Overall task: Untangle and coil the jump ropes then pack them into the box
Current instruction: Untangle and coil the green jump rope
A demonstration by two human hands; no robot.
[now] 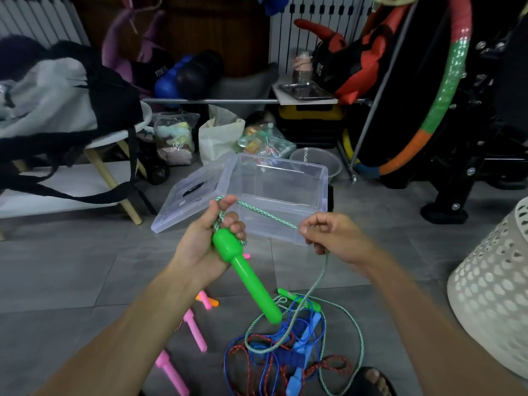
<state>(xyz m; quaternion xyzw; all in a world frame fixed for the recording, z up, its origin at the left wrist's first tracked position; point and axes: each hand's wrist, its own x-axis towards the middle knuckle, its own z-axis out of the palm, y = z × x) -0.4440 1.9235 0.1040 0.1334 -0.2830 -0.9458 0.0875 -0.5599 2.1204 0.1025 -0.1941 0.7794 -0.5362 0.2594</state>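
Observation:
My left hand [205, 238] grips the top of a bright green jump rope handle [243, 270] that points down and right, with the green-white braided rope [268, 217] looped over its fingers. My right hand [331, 232] pinches the same rope, held taut between both hands. From there the rope drops to a tangled pile [288, 350] of blue and red ropes with blue handles on the floor. The second green handle [297, 298] lies on that pile. The clear plastic box [283, 195] stands open just beyond my hands, its lid [191, 192] leaning at its left.
Pink handles [194, 330] and an orange one [211, 302] lie on the grey tile floor at lower left. A white perforated basket [491, 287] stands at right. A stool with bags sits at left; clutter, a clear bowl [317, 162] and a hoop fill the back.

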